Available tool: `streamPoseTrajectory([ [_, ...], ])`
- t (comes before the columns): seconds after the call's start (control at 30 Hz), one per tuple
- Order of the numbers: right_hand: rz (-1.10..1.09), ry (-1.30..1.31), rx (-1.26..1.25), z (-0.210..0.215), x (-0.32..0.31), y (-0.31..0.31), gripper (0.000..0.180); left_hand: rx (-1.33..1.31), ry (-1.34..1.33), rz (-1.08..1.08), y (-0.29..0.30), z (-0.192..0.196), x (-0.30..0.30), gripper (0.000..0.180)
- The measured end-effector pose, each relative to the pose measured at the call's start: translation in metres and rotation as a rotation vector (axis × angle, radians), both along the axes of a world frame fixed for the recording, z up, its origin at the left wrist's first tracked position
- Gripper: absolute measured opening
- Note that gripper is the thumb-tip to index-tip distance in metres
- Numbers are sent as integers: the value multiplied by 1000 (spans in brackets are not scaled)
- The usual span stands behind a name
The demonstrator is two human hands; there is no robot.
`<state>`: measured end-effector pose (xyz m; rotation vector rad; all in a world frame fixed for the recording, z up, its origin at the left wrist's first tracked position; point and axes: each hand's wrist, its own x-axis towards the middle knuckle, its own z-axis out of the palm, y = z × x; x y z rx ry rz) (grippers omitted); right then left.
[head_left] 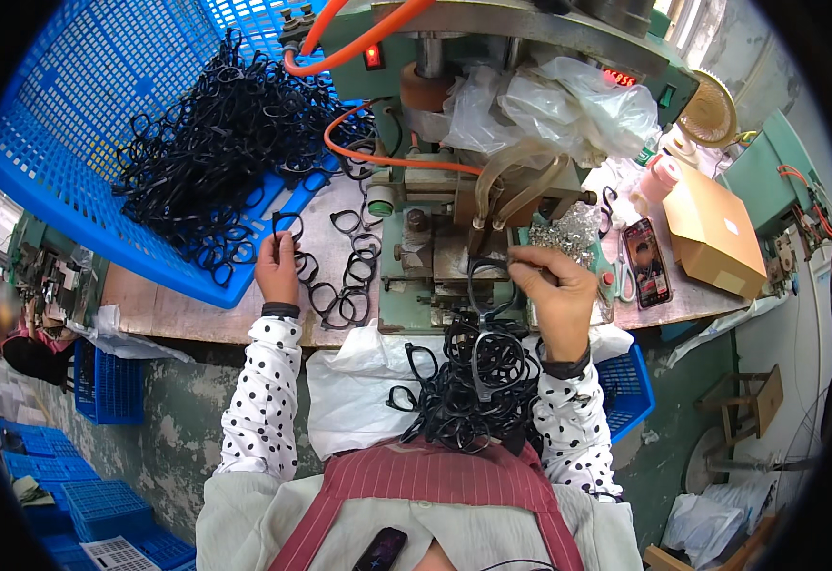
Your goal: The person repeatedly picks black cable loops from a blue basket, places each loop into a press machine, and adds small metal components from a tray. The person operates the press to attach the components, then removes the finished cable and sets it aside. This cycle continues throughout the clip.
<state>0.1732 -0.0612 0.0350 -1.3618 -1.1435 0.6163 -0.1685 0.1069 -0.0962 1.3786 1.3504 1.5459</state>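
My right hand (pixel 561 297) pinches a black eyeglass frame (pixel 471 285) by one side, holding it at the metal fixture (pixel 452 265) of a green bench machine (pixel 405 314). At the left, my left hand (pixel 279 276) has its fingers closed on another black eyeglass frame (pixel 276 225), just beside a blue basket. More black frames (pixel 478 414) lie heaped in my lap over white sheeting. Between my left hand and the machine, several loose frames (pixel 345 306) rest on the table.
The large blue basket (pixel 64 186) holds a tangled heap of black frames (pixel 221 133). Orange hoses (pixel 406 164) cross before the machine. On the right lie metal scraps (pixel 564 243), scissors (pixel 624 279), a phone (pixel 646 262) and a cardboard box (pixel 716 233). A blue bin (pixel 628 390) stands below.
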Motion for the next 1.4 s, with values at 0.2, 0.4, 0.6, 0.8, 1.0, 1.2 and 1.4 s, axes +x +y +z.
streamPoseTrajectory([
  [0.2, -61, 85, 39, -6, -16, 13, 44, 188, 115, -161, -53, 73, 64, 20],
  [0.4, -102, 60, 23, 3, -27, 26, 54, 713, 488, -277, -94, 114, 102, 27],
  [0.6, -38, 271, 92, -11, -31, 33, 54, 1048, 588, -719, -115, 117, 136, 42],
  [0.8, -564, -578, -47, -73, 72, 31, 42, 1058, 556, -905, -107, 104, 161, 47],
  [1.0, -425, -837, -84, -102, 98, 7, 26, 1061, 554, -916, -105, 103, 161, 47],
  [1.2, -499, -854, 38, -118, 98, 16, 13, 1060, 583, -885, -108, 104, 161, 47],
  [1.4, -531, -667, 123, -116, 92, 12, 7, 1095, 699, -599, -82, 86, 122, 40],
])
